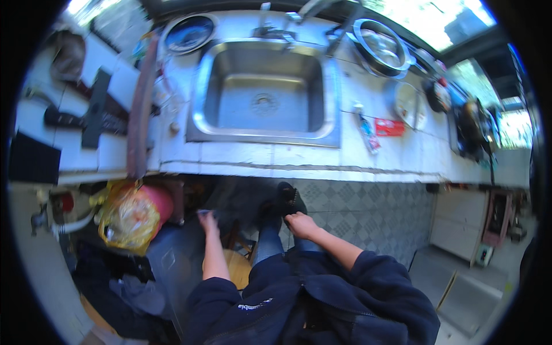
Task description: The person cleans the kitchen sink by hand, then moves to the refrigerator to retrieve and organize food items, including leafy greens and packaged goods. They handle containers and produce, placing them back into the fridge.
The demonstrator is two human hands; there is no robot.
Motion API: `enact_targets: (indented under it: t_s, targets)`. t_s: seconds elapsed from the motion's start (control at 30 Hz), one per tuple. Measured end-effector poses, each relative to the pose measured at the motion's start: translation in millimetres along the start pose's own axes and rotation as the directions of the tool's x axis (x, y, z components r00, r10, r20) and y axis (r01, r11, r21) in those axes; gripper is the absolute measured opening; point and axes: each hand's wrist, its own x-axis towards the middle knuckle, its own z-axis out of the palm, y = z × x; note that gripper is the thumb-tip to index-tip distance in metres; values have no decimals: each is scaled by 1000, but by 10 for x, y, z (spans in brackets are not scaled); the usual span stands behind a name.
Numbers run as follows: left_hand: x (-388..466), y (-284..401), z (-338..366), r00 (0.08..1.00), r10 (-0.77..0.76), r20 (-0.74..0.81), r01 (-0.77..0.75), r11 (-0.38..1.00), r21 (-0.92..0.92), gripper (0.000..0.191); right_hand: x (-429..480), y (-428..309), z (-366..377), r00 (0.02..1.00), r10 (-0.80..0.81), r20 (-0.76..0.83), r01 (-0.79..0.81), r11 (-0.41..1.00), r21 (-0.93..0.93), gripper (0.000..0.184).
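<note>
My left hand (pixel 208 222) hangs below the counter's front edge, to the right of a pink bin (pixel 160 202) lined with a yellow plastic bag (pixel 129 224). A small pale patch shows at its fingertips; blur hides whether it is a held object. My right hand (pixel 302 226) is lowered in front of my legs, fingers curled in, with no object visible in it. Before me, a stainless steel sink (pixel 263 137) is set into the white-tiled counter (pixel 241 154), its basin holding no dishes. Behind the sink stands a metal faucet (pixel 274 32).
Right of the sink lie a tube (pixel 366 131) and a red box (pixel 389 127), near a pot (pixel 407 105) and a metal basin (pixel 381 47). Left are a round basin (pixel 189 33), a reddish-brown board (pixel 142 112) and a black-handled knife (pixel 64 118). A wooden stool (pixel 237 267) stands by my legs.
</note>
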Motion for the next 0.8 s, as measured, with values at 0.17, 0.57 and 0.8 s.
enact_targets:
  t_s: [0.17, 0.57, 0.8]
  targets:
    - [-123, 171, -9, 972, -233, -20, 216, 862, 458, 59, -423, -26, -326, 977, 129, -171, -106, 985, 138, 16]
    - [-2739, 1248, 2031, 396, -553, 733, -100, 767, 633, 33, -1924, 1184, -1542, 717, 532, -450, -446, 847, 290, 25]
    - [-3735, 1125, 3631, 343, -420, 840, -395, 747, 535, 32, -1022, 2781, -2526, 576, 108, -811, -432, 882, -190, 33]
